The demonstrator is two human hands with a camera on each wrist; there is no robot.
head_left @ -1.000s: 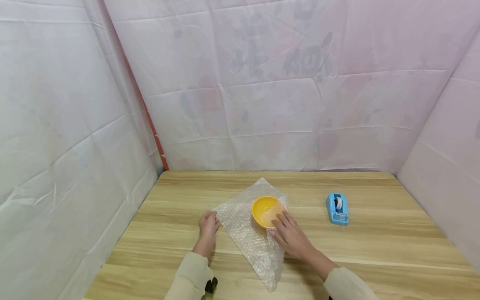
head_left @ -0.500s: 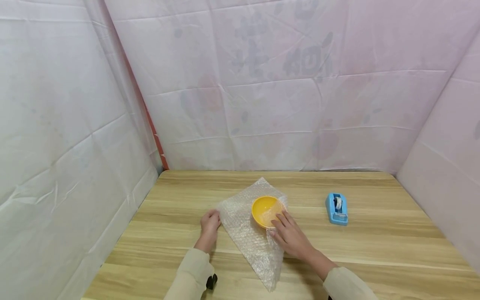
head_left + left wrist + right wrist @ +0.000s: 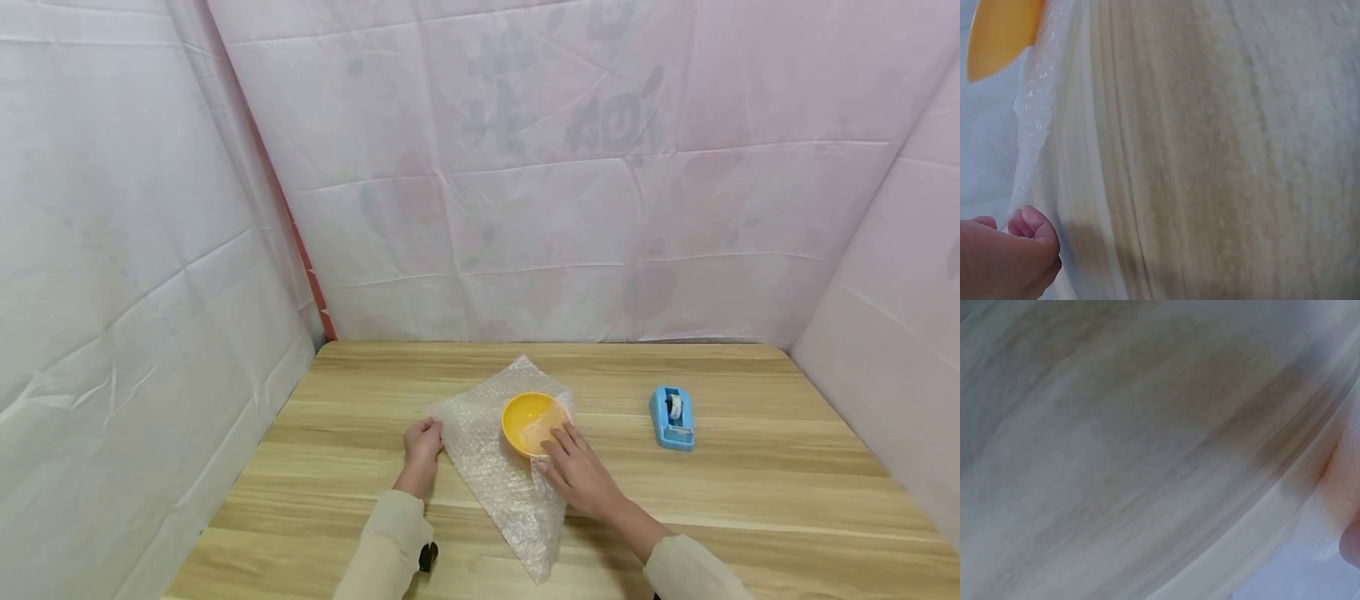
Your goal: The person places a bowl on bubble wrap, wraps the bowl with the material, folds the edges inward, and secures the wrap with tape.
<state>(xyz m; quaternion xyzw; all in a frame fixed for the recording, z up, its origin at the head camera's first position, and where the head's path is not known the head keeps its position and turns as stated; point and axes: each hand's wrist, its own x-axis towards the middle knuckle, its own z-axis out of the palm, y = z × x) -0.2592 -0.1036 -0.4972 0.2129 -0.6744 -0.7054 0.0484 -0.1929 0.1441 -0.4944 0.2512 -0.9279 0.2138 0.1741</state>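
The left hand (image 3: 423,442) is pinching a bubble wrap sheet (image 3: 480,442) at its left corner, its grip clamped on the edge. The right hand (image 3: 581,477) is pressing a folded flap (image 3: 543,428) of the sheet against the right side of a yellow bowl (image 3: 517,418), its grip unclenched, fingers extended. The bowl is sitting on the sheet, which is lying on the table (image 3: 337,425); a blue tape dispenser (image 3: 672,423) is standing well apart, to the right.
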